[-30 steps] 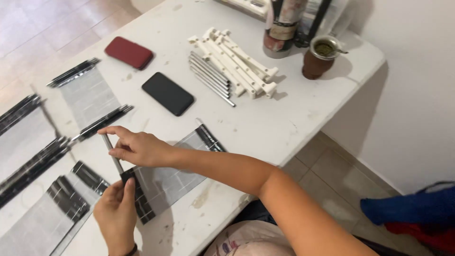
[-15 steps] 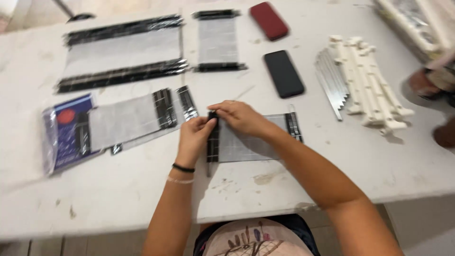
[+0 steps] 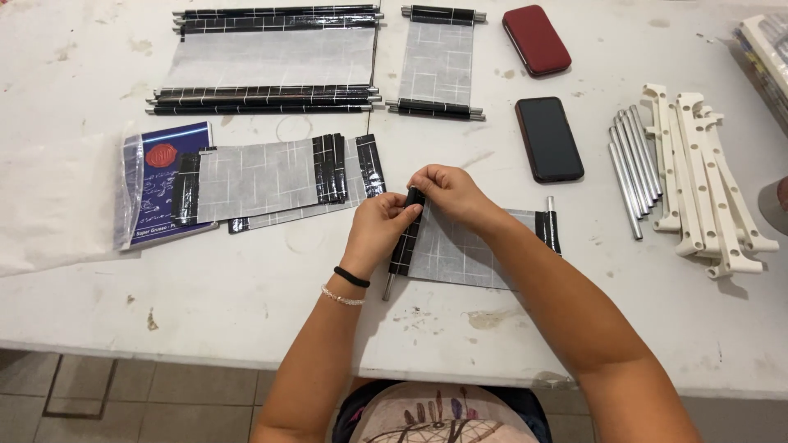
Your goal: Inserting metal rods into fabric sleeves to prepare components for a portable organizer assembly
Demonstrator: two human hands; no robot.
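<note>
My left hand and my right hand meet at the top of a black-taped edge of a grey gridded sheet lying on the white table. Fingers of both hands pinch the black strip, which wraps a thin metal rod whose tip sticks out below. The sheet's other end carries a second black strip and rod. My left wrist wears a black band and a beaded bracelet.
Left of my hands lie stacked grey sheets on a blue packet. Finished rod-edged sheets sit at the back. A black phone, red case, metal rods and white slotted bars lie right.
The view has swung from the table's right side to look straight down. My hands have stayed together on the black strip, working at its top end.
</note>
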